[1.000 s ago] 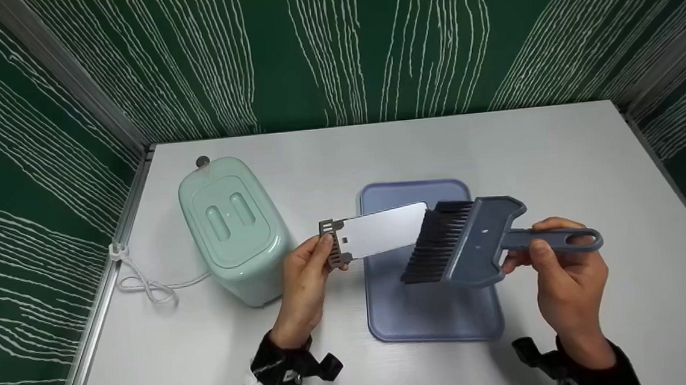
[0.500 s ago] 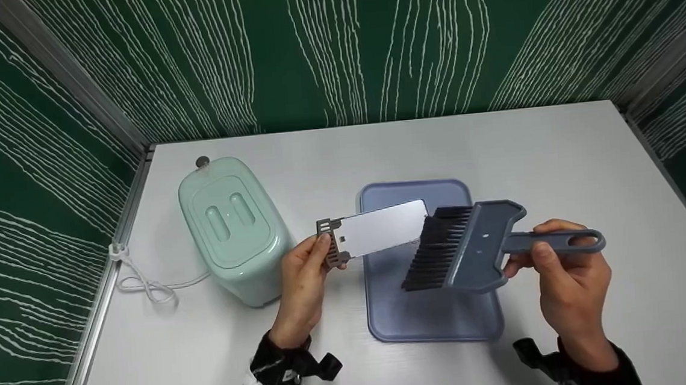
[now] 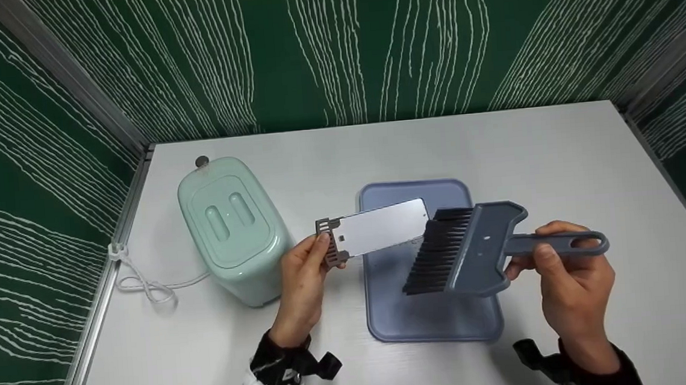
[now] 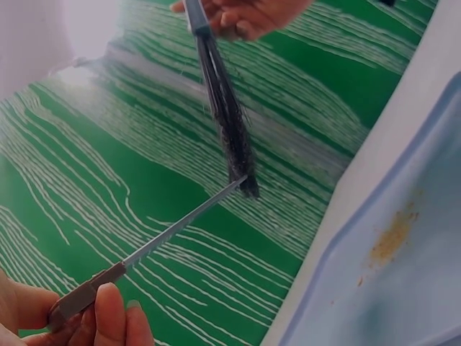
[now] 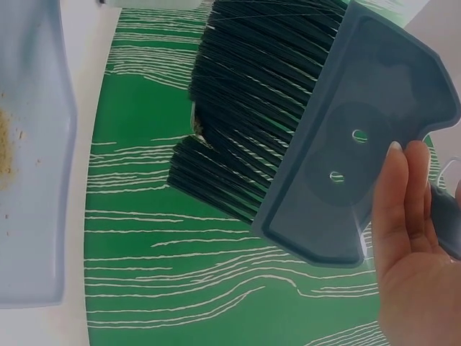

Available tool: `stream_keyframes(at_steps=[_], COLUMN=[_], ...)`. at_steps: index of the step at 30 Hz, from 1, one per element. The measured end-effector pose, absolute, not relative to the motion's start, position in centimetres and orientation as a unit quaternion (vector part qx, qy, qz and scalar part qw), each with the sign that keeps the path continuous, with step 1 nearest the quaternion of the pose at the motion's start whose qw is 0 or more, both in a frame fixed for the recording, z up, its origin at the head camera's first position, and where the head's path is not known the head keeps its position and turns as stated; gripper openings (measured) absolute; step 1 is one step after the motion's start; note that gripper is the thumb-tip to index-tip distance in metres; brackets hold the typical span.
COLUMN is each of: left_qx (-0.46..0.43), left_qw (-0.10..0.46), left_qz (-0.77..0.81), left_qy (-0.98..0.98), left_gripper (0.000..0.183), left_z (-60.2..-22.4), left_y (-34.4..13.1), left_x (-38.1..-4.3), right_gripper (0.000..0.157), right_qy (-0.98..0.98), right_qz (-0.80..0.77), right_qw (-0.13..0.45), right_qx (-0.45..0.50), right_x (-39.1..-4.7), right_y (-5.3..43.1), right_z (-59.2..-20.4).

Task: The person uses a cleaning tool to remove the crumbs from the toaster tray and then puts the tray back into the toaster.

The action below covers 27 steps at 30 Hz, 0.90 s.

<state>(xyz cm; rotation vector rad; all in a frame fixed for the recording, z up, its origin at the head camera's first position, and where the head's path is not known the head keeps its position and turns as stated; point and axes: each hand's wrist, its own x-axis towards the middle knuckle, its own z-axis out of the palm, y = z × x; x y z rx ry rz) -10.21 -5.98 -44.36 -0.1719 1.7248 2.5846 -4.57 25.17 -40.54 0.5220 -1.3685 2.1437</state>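
My left hand (image 3: 301, 286) pinches the slotted brown end of a crumb tray (image 3: 381, 227), a thin, flat metal plate. Its far end points right, above the blue tray (image 3: 381, 310). From the other side, my right hand (image 3: 576, 288) grips the handle of a blue-grey hand brush (image 3: 484, 249) between thumb and fingers. In the left wrist view the dark bristles (image 4: 229, 130) meet the metal plate's far tip. The right wrist view shows the bristles parted, with a bit of the plate's edge in the gap. Crumbs (image 4: 392, 238) lie in the blue tray below.
A mint-green toaster (image 3: 236, 224) with a lid stands on the left of the white table (image 3: 533, 149), close to my left hand. Its white cord (image 3: 150, 287) runs to the table's left edge. Green walls (image 3: 369, 46) with white lines enclose the back and sides.
The brush has moved slightly down and right in the head view. The crumb tray has shifted slightly up and left. Both hands keep their hold.
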Motion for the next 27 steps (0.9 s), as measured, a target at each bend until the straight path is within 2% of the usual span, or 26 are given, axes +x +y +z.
stream_keyframes(at_steps=[21, 27], left_qx=[-0.052, -0.057], left_qw=[0.018, 0.031], left_qz=[0.831, 0.831], left_qy=[0.553, 0.553], left_gripper=[0.029, 0.029], left_z=[-44.6, -44.6], left_y=[-6.2, -5.9], left_x=[-10.3, -10.2], right_gripper=[0.016, 0.02], right_qy=[-0.434, -0.439], right_qz=[0.822, 0.821], right_qw=[0.296, 0.269], right_qx=[0.22, 0.245], right_x=[-4.2, -4.3], right_y=[24.2, 23.7], right_z=[-39.7, -40.5])
